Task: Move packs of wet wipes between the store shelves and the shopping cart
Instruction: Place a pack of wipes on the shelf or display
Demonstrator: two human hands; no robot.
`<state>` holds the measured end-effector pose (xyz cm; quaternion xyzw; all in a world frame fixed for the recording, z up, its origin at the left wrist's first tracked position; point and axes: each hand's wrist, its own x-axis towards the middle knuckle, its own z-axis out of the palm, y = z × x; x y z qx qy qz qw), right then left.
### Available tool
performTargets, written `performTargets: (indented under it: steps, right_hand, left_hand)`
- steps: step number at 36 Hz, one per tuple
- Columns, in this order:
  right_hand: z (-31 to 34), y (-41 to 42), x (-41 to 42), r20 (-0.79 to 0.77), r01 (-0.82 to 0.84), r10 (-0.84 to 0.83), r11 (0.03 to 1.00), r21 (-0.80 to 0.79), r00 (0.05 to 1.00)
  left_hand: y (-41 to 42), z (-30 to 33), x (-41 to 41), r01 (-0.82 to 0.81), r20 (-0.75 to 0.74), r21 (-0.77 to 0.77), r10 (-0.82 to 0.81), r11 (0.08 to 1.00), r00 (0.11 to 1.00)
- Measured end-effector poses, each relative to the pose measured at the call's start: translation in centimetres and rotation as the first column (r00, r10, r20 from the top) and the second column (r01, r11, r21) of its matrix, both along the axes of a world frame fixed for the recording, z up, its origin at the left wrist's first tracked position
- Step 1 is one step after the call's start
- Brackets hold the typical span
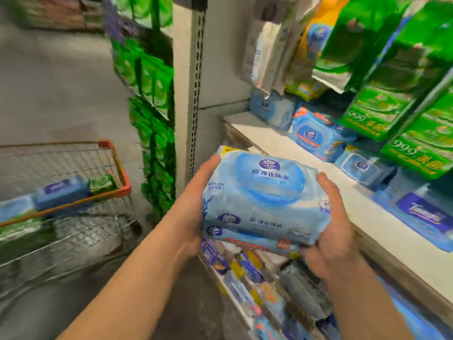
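A: Location of wet wipes bundle [263,200]?

B: Held in front of shelf [282,146] front edge, clear of shopping cart [73,192].

A: Hand status?

B: Left hand [196,204] and right hand [331,229] clamped on opposite ends, fingers curled underneath. Possibly three stacked packs; blurred.

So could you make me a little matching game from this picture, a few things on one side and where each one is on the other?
Things:
1. light blue wipes bundle
2. dark blue pack
3. green 999 packs
4. left hand

Places:
A. in the shopping cart
B. stacked on the white shelf
C. between both hands
D. on the bundle's left side

Pairs: 1-C, 2-A, 3-B, 4-D
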<state>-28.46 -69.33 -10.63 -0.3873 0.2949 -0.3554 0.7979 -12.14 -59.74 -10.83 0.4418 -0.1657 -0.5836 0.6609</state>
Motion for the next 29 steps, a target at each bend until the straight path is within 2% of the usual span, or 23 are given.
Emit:
performTargets:
  steps: [4,10,15,20,29]
  right_hand:
    - [-0.5,2.2,8.0,-0.063,-0.139,0.142,0.989,0.041,0.988]
    - [-2.0,5.4,18.4,-0.076,-0.299,0.303,0.953,0.052,0.95]
    - [-3.0,7.4,25.4,-0.066,-0.422,0.436,0.893,0.157,0.898]
    - [-3.9,8.6,31.9,-0.1,-0.537,0.557,0.826,0.173,0.824]
    - [-6.7,9.8,44.4,-0.128,-0.646,0.681,0.728,0.229,0.721]
  left_hand:
    - [4.0,-0.9,6.9,-0.1,0.004,-0.01,0.1,0.995,0.995]
    - [9.4,-2.1,15.9,-0.307,0.096,0.103,0.297,0.946,0.95]
    - [13.4,-2.6,21.0,-0.396,0.089,0.108,0.388,0.912,0.917]
    - [16.4,-3.9,25.9,-0.519,0.036,0.161,0.521,0.839,0.853]
    - [18.7,-7.4,34.9,-0.658,0.066,0.212,0.661,0.723,0.747]
